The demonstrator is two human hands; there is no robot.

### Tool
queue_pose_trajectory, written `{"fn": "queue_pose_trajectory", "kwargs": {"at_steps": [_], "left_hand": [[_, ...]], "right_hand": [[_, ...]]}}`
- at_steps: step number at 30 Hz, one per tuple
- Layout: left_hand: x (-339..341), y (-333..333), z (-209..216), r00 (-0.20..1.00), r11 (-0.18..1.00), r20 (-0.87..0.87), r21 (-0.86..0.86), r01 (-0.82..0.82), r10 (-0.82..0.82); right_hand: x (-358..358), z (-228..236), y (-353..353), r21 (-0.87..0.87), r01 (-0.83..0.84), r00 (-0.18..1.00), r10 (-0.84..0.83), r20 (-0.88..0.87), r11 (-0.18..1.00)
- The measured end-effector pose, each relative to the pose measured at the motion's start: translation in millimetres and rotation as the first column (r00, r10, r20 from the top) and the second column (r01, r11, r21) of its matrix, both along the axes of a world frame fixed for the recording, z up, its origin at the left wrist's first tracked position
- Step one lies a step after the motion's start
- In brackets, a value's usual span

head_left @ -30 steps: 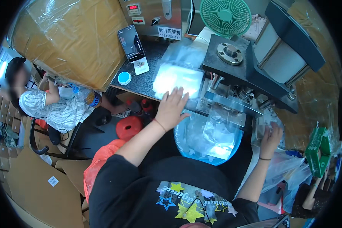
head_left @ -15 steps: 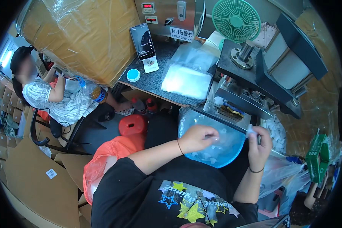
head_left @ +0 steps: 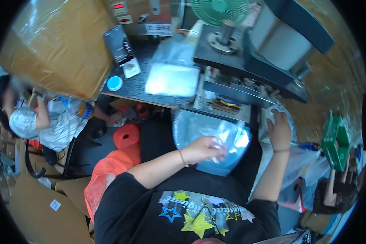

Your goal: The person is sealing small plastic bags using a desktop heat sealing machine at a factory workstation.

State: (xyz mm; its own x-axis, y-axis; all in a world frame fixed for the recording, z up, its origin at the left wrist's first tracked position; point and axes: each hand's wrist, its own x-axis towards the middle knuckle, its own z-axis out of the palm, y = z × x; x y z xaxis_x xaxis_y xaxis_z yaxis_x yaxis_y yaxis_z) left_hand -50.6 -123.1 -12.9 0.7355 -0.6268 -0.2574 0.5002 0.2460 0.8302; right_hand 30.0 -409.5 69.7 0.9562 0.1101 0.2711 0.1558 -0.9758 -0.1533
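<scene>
Left hand (head_left: 205, 148), just below the centre of the head view, is curled with its fingertips pinched on a clear plastic bag (head_left: 227, 140) lying in the blue basin (head_left: 183, 126) on the person's lap. Right hand (head_left: 279, 130), right of centre, is raised to the edge of the grey press machine (head_left: 248, 61); its fingers look loosely bent against crumpled clear film there, though whether they actually grip anything I cannot tell.

The basin sits directly under the machine's front ledge, with more clear bags heaped inside. A flat stack of bags (head_left: 173, 79) lies on the dark table (head_left: 134, 87) in the upper centre, beside a phone (head_left: 120, 46) and a small blue lid (head_left: 114, 83).

To do this pick well, the pinch should take a single bag by one corner, since the film is slippery and layers cling together. Lifting slowly would likely let any extra sheet fall away.
</scene>
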Motion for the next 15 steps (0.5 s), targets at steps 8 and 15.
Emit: {"fn": "queue_pose_trajectory", "kwargs": {"at_steps": [8,15], "left_hand": [[49,18,7,0.964,0.971,-0.123,-0.012,-0.24,0.237],[53,13,-7,0.947,0.95,0.078,-0.037,-0.31,0.312]], "right_hand": [[22,-52,-25,0.159,0.064,0.996,-0.052,-0.078,0.985],[18,-55,-40,0.251,-0.194,0.98,0.201,-0.001,0.948]]}}
